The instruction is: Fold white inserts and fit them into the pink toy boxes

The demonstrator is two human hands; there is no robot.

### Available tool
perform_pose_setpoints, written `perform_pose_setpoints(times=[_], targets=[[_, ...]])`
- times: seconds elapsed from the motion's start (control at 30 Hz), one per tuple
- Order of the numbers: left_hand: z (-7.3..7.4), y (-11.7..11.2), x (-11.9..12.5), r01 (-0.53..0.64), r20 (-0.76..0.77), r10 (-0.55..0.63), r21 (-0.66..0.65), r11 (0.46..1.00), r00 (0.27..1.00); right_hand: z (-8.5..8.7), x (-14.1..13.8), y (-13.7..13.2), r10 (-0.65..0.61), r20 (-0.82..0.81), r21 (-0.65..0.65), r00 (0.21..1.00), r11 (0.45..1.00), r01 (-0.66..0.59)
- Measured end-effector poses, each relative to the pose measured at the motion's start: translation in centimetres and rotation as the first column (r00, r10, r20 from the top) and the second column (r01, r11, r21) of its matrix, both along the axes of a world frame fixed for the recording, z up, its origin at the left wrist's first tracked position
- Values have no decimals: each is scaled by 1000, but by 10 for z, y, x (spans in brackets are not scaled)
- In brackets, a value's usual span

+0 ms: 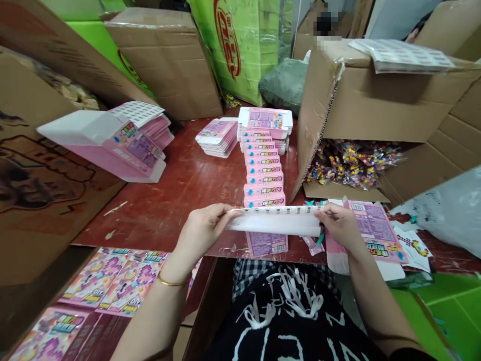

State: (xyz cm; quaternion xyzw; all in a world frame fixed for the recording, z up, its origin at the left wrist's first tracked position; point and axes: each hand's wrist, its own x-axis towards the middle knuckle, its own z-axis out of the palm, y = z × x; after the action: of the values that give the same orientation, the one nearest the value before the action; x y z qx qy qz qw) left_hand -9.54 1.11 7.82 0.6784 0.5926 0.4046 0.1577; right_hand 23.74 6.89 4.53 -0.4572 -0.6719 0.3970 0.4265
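Note:
My left hand (203, 226) and my right hand (340, 223) hold the two ends of a white sheet of small barcode stickers (276, 220), kept level just above the near edge of the red table (161, 200). Under and beyond the sheet runs a row of overlapping flat pink boxes (263, 170), lined up away from me. The row ends at a stack of flat pink boxes (265, 123) at the far side.
A tipped cardboard box (361, 100) on the right spills bags of coloured bricks (353, 163). A folded pink box (370, 233) lies by my right hand. Another pink stack (218, 136) and a leaning pile (124, 143) sit left. Finished pink boxes (112, 281) fill a carton below.

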Motion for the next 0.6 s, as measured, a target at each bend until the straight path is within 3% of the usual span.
perform_pose_setpoints(times=[0.1, 0.17, 0.2, 0.23, 0.3, 0.33, 0.4, 0.43, 0.5, 0.6], targets=[[-2, 7, -10, -17, 23, 18, -44, 999, 1000, -5, 0, 0, 15, 4, -36, 1000, 999, -14], [-4, 10, -14, -5, 252, 39, -135, 991, 967, -11, 1, -1, -12, -46, -57, 999, 998, 10], [-6, 10, -13, 26, 429, 48, -163, 986, 902, -14, 0, -3, -46, -86, -64, 995, 997, 41], [-7, 8, -8, 71, 616, 49, -168, 983, 786, -18, -2, -5, -87, -132, -66, 987, 995, 79], [-13, -3, 12, 184, 897, 10, -101, 978, 441, -25, -12, -13, -180, -200, -49, 963, 984, 174], [-17, -11, 28, 220, 962, -6, -57, 974, 275, -29, -19, -19, -224, -201, -26, 954, 974, 223], [-29, -24, 63, 290, 997, -1, -20, 957, 73, -39, -33, -31, -261, -140, 88, 955, 957, 275], [-35, -28, 79, 282, 999, 18, -25, 959, 29, -44, -38, -37, -256, -95, 174, 962, 947, 269], [-48, -28, 101, 219, 997, 69, -72, 973, 20, -59, -44, -42, -179, -38, 317, 983, 931, 182], [-56, -26, 109, 111, 995, 91, -85, 990, -47, -84, -42, -31, -27, -18, 295, 999, 955, 31]])
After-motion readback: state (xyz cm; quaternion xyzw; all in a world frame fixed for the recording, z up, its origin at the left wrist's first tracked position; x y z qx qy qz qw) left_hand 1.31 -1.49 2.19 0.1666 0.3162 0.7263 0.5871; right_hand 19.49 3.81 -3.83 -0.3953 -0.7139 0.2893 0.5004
